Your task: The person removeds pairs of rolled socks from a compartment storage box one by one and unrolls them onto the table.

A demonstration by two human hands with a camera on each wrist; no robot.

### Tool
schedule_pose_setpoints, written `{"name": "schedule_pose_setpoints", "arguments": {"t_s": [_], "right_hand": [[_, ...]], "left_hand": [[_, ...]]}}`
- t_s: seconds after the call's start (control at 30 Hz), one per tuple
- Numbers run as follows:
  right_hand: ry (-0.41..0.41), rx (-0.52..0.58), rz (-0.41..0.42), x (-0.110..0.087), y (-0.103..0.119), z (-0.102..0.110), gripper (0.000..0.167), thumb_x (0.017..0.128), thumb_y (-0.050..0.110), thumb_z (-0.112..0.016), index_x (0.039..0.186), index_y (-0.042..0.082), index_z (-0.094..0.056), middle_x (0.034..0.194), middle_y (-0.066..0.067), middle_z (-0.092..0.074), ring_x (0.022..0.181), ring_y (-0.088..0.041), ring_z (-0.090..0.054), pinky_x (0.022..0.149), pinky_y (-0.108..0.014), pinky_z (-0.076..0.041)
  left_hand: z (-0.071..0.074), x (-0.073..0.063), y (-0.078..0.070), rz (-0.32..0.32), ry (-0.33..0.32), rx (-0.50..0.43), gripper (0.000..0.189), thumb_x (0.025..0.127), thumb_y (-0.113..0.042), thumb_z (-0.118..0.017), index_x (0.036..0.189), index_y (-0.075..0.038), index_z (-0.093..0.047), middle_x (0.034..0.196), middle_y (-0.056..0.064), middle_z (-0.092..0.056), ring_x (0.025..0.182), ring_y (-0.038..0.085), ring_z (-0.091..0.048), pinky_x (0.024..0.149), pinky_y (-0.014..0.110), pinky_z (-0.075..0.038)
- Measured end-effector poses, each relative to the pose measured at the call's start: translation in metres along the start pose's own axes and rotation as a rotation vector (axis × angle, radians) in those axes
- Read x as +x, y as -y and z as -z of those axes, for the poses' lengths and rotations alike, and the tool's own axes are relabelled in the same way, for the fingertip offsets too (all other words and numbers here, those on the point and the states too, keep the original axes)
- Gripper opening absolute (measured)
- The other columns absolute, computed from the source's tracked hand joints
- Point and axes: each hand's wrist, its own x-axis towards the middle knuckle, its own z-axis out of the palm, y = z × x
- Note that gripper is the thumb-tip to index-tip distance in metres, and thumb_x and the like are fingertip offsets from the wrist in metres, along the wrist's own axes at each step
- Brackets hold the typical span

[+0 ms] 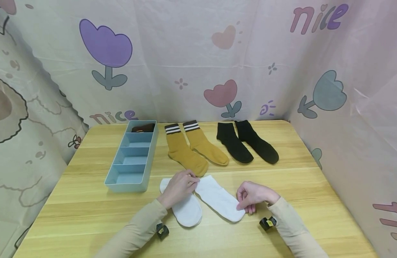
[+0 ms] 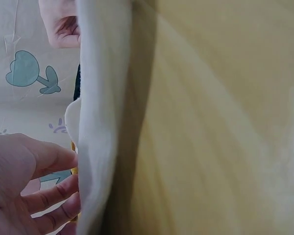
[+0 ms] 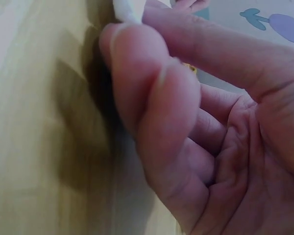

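Two white socks lie side by side on the wooden table. My left hand (image 1: 179, 188) reaches across the left white sock (image 1: 188, 211) and pinches the cuff end of the right white sock (image 1: 219, 199) between thumb and fingers. At that sock's toe end, my right hand (image 1: 254, 195) grips the edge, thumb against curled fingers. In the right wrist view a bit of white sock (image 3: 129, 10) shows at the fingertips. A white sock edge (image 2: 100, 98) fills the middle of the left wrist view and hides the left fingertips.
Beyond the white socks lie a pair of mustard socks (image 1: 188, 154) with striped cuffs and a pair of black socks (image 1: 235, 143). To the left stands a pale blue divided box (image 1: 150, 154), a dark brown bundle (image 1: 143, 128) in its far compartment. A patterned curtain (image 1: 172, 43) surrounds the table.
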Motion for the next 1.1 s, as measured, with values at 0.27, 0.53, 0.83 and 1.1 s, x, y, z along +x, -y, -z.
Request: {"name": "schedule_pose_setpoints", "arguments": {"t_s": [0.27,0.53,0.83,1.1], "right_hand": [[-0.005,0.015,0.024,-0.002,-0.001,0.002,0.022,0.083,0.010,-0.080,0.073,0.001,-0.063,0.061,-0.016,-0.070,0.043,-0.007,-0.058,0.041,-0.019,-0.048],[-0.078,-0.054,0.015,-0.006,0.002,0.007,0.022,0.084,0.016,-0.081,0.075,0.005,-0.064,0.057,-0.004,-0.065,0.042,-0.008,-0.055,0.040,-0.020,-0.044],[-0.107,-0.063,0.067,-0.007,0.004,0.014,0.020,0.084,0.017,-0.081,0.079,0.006,-0.065,0.057,0.000,-0.062,0.044,-0.009,-0.055,0.043,-0.023,-0.048],[-0.120,-0.058,0.107,-0.007,0.006,0.018,0.018,0.084,0.016,-0.081,0.082,0.005,-0.066,0.058,-0.002,-0.064,0.045,-0.009,-0.056,0.045,-0.025,-0.050]], "left_hand": [[0.004,-0.002,-0.003,0.011,-0.027,-0.039,0.018,0.091,-0.011,-0.069,0.104,-0.009,-0.080,0.100,0.004,-0.071,0.090,0.020,-0.066,0.077,0.036,-0.054],[0.018,-0.004,-0.006,0.069,-0.009,-0.052,0.016,0.092,-0.013,-0.069,0.104,-0.012,-0.081,0.104,0.001,-0.070,0.095,0.019,-0.066,0.082,0.037,-0.054],[0.034,-0.009,0.001,0.090,-0.039,-0.126,0.021,0.092,-0.017,-0.073,0.111,-0.010,-0.079,0.106,0.003,-0.070,0.098,0.021,-0.066,0.084,0.038,-0.054],[0.050,-0.013,0.002,0.114,-0.057,-0.135,0.027,0.090,-0.020,-0.076,0.113,-0.007,-0.077,0.109,0.005,-0.070,0.096,0.024,-0.068,0.084,0.040,-0.056]]}}
